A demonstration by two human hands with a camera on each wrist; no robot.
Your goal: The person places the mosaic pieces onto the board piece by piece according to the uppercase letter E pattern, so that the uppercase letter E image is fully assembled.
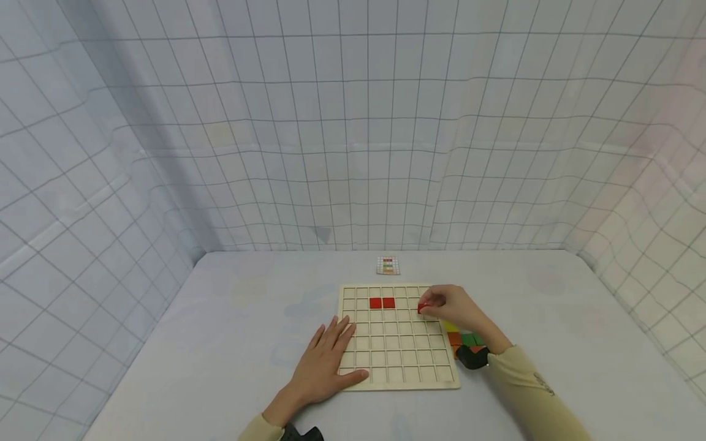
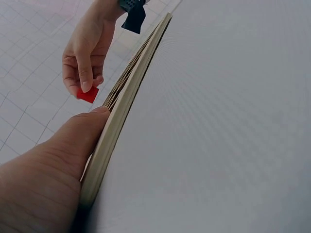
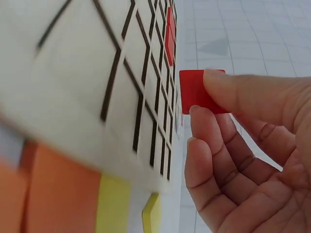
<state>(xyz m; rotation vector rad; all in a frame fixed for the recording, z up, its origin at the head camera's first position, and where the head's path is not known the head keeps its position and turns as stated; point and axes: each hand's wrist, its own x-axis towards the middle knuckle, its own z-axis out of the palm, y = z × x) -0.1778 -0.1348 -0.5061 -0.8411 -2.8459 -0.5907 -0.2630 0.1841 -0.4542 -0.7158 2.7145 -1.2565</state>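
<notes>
A pale wooden grid board [image 1: 386, 358] lies on the white table, with two red square tiles [image 1: 382, 303] side by side in its second row from the far edge. My right hand [image 1: 449, 308] pinches another red tile [image 3: 194, 92] between thumb and fingertips, above the board's right side. In the right wrist view a gap shows between that tile and the board. My left hand [image 1: 322, 367] rests with spread, straight fingers on the board's left edge, its thumb [image 2: 80, 136] over the near edge.
Orange, yellow and green tiles [image 1: 469, 339] lie by the board's right edge, partly hidden under my right wrist. A small card with a coloured grid pattern [image 1: 388, 265] lies beyond the board. White grid-lined curtains [image 1: 386, 153] surround the table.
</notes>
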